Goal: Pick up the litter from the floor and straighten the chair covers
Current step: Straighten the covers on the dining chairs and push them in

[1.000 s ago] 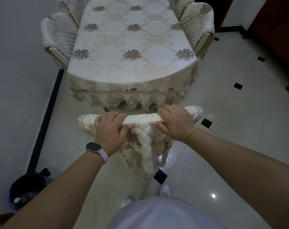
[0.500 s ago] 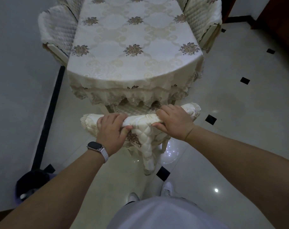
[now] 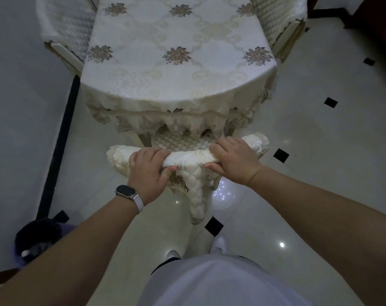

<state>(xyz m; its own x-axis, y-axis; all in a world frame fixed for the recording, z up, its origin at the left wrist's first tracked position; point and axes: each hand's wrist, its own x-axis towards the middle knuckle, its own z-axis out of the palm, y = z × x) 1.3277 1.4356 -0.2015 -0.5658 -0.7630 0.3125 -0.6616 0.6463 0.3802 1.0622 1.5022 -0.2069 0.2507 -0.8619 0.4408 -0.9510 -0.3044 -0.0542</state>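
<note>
At the near end of the table [image 3: 178, 62], a cream quilted chair cover [image 3: 187, 159] drapes the chair's top rail. Left hand [image 3: 149, 171] and right hand [image 3: 234, 161] each grip it, fingers curled over. Three covered chairs are visible.

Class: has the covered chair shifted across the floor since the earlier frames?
No. The chair cover still hangs with its tip just left of the same black floor tile; only the camera moved.
</note>
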